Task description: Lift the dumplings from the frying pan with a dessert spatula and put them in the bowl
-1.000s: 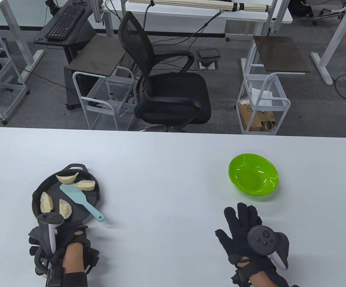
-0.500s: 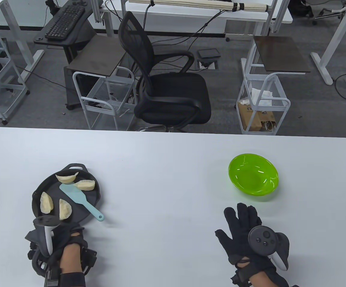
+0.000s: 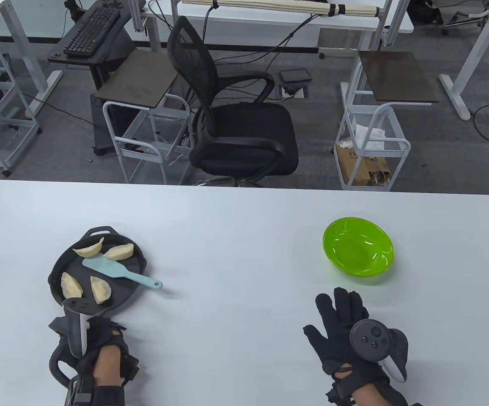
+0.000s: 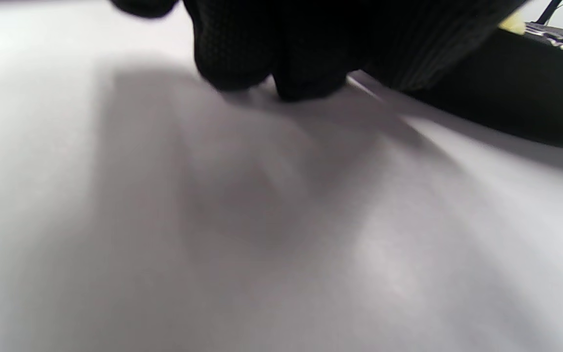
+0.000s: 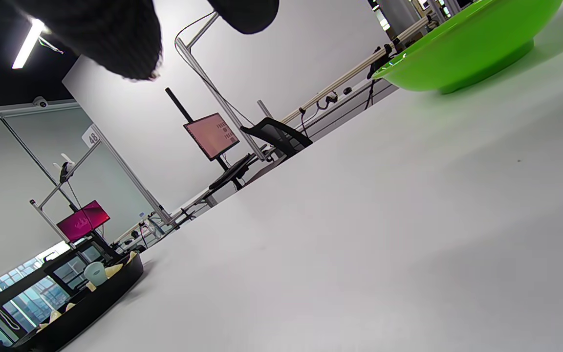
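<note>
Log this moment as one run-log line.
stage: pre-scoop | left hand: at frying pan near edge, grip hidden | right hand: flat on table | spatula: in pan | dumplings: four in pan | bowl: empty

On the white worktop (image 3: 236, 237) the black frying pan (image 3: 138, 264) sits at the left with four pale dumplings (image 3: 119, 252) inside. The light-blue dessert spatula (image 3: 119, 272) lies across them, its blade between the two pairs, its handle poking out over the pan's right rim. The left hand (image 3: 94, 338) is at the pan's near edge, fingers curled at the handle there. Over on the right, the green bowl (image 3: 357, 246) stands alone, and the right hand (image 3: 348, 330) lies flat just below it, fingers spread.
</note>
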### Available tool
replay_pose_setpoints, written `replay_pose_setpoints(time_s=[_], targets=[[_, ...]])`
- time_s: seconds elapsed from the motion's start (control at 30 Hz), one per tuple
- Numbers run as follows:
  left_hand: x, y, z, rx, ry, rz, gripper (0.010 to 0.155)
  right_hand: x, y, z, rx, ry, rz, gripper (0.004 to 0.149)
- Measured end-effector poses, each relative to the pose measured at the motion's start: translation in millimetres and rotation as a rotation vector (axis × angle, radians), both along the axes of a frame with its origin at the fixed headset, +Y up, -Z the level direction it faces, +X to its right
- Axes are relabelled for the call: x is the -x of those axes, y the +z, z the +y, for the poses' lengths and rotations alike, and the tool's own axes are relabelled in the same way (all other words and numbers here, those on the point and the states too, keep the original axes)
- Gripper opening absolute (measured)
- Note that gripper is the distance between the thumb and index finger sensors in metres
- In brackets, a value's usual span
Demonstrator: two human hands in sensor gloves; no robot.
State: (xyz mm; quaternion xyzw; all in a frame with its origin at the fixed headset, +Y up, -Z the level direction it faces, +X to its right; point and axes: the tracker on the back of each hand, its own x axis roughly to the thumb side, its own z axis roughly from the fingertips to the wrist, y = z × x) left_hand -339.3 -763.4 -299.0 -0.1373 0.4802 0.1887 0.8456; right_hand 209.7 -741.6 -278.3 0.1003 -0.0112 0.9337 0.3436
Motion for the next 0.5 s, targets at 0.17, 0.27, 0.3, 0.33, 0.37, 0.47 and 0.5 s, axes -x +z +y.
replay_pose_setpoints(time_s=[0.17, 0.27, 0.3, 0.33, 0.37, 0.47, 0.5], targets=[[-5.7, -2.0, 1.7, -0.051, 0.029, -0.031, 0.060, -1.0, 0.0, 0.3, 0.002, -0.002, -0.001, 0.074], [-8.2, -2.7, 1.4, -0.092, 0.047, -0.042, 0.060, -0.8, -0.1, 0.4, 0.004, 0.000, 0.001, 0.074], [-8.6, -3.0, 1.2, -0.100, 0.055, -0.043, 0.060, -0.6, -0.2, 0.1, 0.006, -0.002, 0.003, 0.074], [-8.4, -3.1, 1.0, -0.105, 0.060, -0.043, 0.060, -0.3, -0.1, -0.2, 0.011, -0.004, 0.005, 0.074], [-8.3, -3.3, 0.4, -0.114, 0.067, -0.041, 0.060, -0.1, -0.3, -0.5, 0.014, -0.004, 0.006, 0.074], [-7.1, -3.8, -0.5, -0.130, 0.083, -0.037, 0.060, 0.8, -0.6, -1.2, 0.021, -0.002, 0.010, 0.074], [-6.9, -3.9, -0.7, -0.136, 0.090, -0.037, 0.060, 1.2, -0.7, -1.3, 0.023, -0.003, 0.011, 0.074]])
